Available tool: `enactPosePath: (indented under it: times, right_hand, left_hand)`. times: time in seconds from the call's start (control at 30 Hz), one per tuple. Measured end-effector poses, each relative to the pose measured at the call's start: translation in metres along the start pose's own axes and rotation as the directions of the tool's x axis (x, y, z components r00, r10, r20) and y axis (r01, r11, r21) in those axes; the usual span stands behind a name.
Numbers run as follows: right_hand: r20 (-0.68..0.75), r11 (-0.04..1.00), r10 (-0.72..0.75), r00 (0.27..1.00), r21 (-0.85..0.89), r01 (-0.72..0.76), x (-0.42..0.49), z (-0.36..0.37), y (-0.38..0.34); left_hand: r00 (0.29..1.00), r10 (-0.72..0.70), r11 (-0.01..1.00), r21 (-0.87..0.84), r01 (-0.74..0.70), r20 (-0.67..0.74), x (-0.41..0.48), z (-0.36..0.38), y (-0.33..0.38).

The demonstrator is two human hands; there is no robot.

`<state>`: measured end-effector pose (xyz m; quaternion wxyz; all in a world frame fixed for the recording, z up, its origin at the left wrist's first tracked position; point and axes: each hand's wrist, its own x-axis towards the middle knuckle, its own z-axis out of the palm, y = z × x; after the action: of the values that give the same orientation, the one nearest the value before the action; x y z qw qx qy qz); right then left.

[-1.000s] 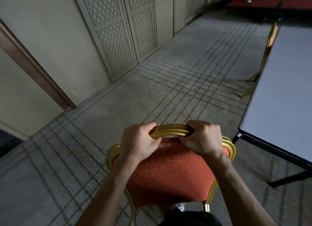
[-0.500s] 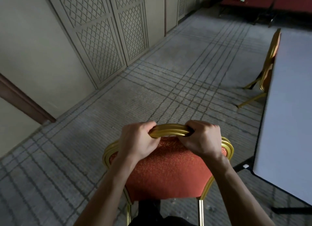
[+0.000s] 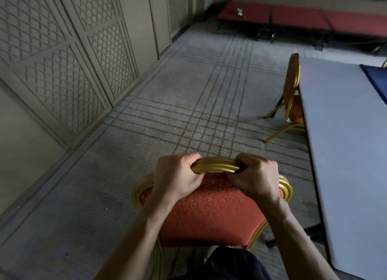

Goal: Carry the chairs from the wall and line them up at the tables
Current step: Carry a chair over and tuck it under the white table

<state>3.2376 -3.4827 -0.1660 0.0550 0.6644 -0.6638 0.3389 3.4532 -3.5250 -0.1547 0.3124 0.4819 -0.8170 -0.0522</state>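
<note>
While left hand (image 3: 178, 175) and right hand (image 3: 255, 175) keep fingers curled tight round its top rail, the chair (image 3: 209, 212) has advanced along the table (image 3: 345, 154), now just left of its edge. Second chair (image 3: 293, 87), tucked at the table, looks nearer. Carry likely near its end; set-down is next.
</note>
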Motion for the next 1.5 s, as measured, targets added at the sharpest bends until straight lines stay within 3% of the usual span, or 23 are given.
enactPosePath:
  times: [0.3, 0.33, 0.4, 0.6, 1.0, 1.2, 1.5]
  right_hand:
    - [-0.053, 0.990, 0.141, 0.989, -0.025, -0.142, 0.106, 0.057, 0.066]
    - [-0.078, 0.985, 0.167, 0.983, -0.038, -0.171, 0.144, 0.076, 0.098]
    - [-0.085, 0.988, 0.141, 0.986, -0.056, -0.146, 0.160, 0.082, 0.102]
    - [-0.094, 0.967, 0.244, 0.965, -0.052, -0.250, 0.231, 0.108, 0.162]
    - [-0.225, 0.864, 0.433, 0.873, -0.174, -0.473, 0.343, 0.144, 0.243]
    - [-0.330, 0.742, 0.535, 0.778, -0.258, -0.619, 0.389, 0.156, 0.268]
    - [-0.544, 0.532, 0.606, 0.581, -0.267, -0.804, 0.414, 0.147, 0.310]
  left_hand:
    - [0.985, 0.160, 0.987, -0.046, -0.157, 0.065, 0.149, 0.070, -0.040]
    - [0.979, 0.189, 0.982, -0.037, -0.186, 0.071, 0.199, 0.102, -0.048]
    - [0.980, 0.187, 0.982, -0.043, -0.184, 0.066, 0.215, 0.105, -0.054]
    - [0.964, 0.208, 0.976, -0.092, -0.195, 0.164, 0.316, 0.165, -0.062]
    - [0.891, 0.392, 0.898, -0.306, -0.317, 0.228, 0.490, 0.268, -0.072]
    - [0.783, 0.558, 0.798, -0.437, -0.415, 0.275, 0.577, 0.316, -0.067]
    - [0.587, 0.778, 0.595, -0.564, -0.573, 0.224, 0.657, 0.377, -0.007]
